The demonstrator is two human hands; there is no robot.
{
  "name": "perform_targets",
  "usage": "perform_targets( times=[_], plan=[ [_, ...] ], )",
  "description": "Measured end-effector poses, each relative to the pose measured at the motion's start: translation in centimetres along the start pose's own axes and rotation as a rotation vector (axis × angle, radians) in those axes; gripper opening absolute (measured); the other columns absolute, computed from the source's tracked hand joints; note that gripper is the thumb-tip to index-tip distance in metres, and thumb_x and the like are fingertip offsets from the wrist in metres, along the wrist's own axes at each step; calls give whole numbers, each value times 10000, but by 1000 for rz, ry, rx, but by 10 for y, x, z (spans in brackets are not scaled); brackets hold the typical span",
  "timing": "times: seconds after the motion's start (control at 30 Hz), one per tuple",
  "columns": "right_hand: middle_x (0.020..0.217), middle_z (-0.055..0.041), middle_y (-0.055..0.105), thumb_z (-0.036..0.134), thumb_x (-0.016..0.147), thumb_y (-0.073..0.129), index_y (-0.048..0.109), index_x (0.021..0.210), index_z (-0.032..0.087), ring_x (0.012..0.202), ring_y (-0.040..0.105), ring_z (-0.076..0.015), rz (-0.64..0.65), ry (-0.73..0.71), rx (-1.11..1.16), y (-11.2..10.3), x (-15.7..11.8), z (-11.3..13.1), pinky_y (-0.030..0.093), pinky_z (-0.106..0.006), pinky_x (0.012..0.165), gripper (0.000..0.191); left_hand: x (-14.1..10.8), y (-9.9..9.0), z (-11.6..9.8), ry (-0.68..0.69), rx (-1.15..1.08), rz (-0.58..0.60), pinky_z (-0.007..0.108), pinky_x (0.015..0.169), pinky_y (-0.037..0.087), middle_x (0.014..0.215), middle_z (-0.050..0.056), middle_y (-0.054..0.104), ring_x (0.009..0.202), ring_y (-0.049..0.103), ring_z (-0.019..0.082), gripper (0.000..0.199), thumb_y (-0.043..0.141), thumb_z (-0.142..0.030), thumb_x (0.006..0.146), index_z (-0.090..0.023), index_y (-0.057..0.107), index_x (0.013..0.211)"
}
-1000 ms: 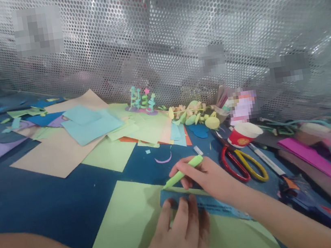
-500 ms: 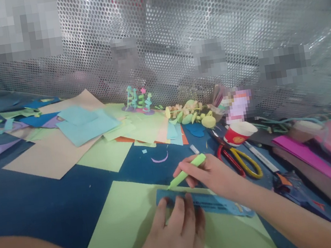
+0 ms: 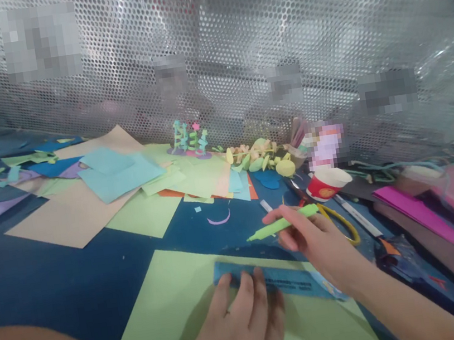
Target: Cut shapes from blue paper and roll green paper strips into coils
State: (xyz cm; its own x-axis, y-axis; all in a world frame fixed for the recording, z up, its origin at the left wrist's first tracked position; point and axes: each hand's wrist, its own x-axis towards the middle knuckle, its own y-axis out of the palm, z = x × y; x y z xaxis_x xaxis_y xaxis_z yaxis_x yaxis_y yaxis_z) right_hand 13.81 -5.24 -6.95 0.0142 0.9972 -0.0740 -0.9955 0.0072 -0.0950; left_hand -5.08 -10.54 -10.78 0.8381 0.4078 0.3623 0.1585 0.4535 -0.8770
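Note:
My left hand (image 3: 239,320) lies with fingers spread on a blue ruler (image 3: 284,279), pressing it against a light green sheet of paper (image 3: 154,309). The ruler runs along the sheet's far edge, its printed right end uncovered. Between the thumb and fingers of my right hand (image 3: 307,232) is a light green marker (image 3: 283,222). Its tip points left, raised and apart from the ruler, beyond the sheet's far edge. Yellow-handled scissors (image 3: 345,226) lie just behind my right hand.
A red and white paper cup (image 3: 328,183) and a utility knife (image 3: 358,216) are to the right. Coloured paper sheets (image 3: 60,216) spread over the left. Small paper figures (image 3: 189,139) stand before a perforated metal screen (image 3: 225,35). A magenta folder (image 3: 423,215) lies far right.
My right hand has lifted the marker off the ruler's edge and shifted it right and away from me. My left hand stays on the ruler.

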Motion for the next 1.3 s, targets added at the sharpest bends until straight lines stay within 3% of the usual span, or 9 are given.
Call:
perform_targets(
  times=[0.23, 0.43, 0.67, 0.9, 1.1, 1.3],
  plan=[
    [442, 57, 367, 464, 771, 634, 680, 757, 165, 482, 334, -98, -151, 30, 242, -11, 6, -19, 291, -248, 497, 303, -2, 0, 1, 74, 5, 0, 321, 835, 378, 1150, 90, 644, 1029, 550, 207, 337, 422, -174, 898, -158, 525, 1218],
    [414, 58, 360, 464, 778, 624, 673, 732, 155, 473, 324, -94, -180, 24, 184, -9, 6, -16, 278, -253, 501, 316, -1, 1, 1, 40, 5, 55, 376, 883, 363, 1220, 122, 606, 1101, 547, 252, 403, 388, -197, 903, -133, 461, 1294],
    [413, 53, 396, 477, 806, 588, 659, 747, 169, 481, 352, -106, -113, 6, 100, -7, 1, -18, 260, -264, 513, 322, 1, 0, 4, 63, -5, 52, 396, 869, 382, 1187, 167, 618, 1068, 580, 274, 375, 376, -159, 887, -104, 499, 1237],
    [522, 42, 492, 453, 889, 481, 628, 873, 192, 535, 443, -106, 62, -14, 9, -2, -5, -17, 324, -242, 544, 300, -3, 3, 3, 3, -46, 16, 395, 861, 422, 1194, 151, 614, 1073, 576, 288, 428, 375, -230, 910, -224, 374, 1338],
    [544, 55, 518, 435, 881, 502, 533, 813, 202, 555, 478, -97, 191, -35, -95, 12, -7, -1, 371, -225, 574, 245, -1, 1, 7, 23, -94, -18, 388, 824, 470, 1199, 134, 610, 1028, 581, 269, 422, 409, -267, 917, -246, 386, 1338],
    [543, 48, 512, 441, 881, 492, 546, 821, 195, 552, 460, -105, 150, -35, -63, 10, -4, -3, 359, -245, 570, 259, 2, 1, 8, 60, -54, -8, 395, 800, 496, 1174, 132, 624, 992, 604, 276, 385, 348, -203, 910, -192, 464, 1277]
  ],
)
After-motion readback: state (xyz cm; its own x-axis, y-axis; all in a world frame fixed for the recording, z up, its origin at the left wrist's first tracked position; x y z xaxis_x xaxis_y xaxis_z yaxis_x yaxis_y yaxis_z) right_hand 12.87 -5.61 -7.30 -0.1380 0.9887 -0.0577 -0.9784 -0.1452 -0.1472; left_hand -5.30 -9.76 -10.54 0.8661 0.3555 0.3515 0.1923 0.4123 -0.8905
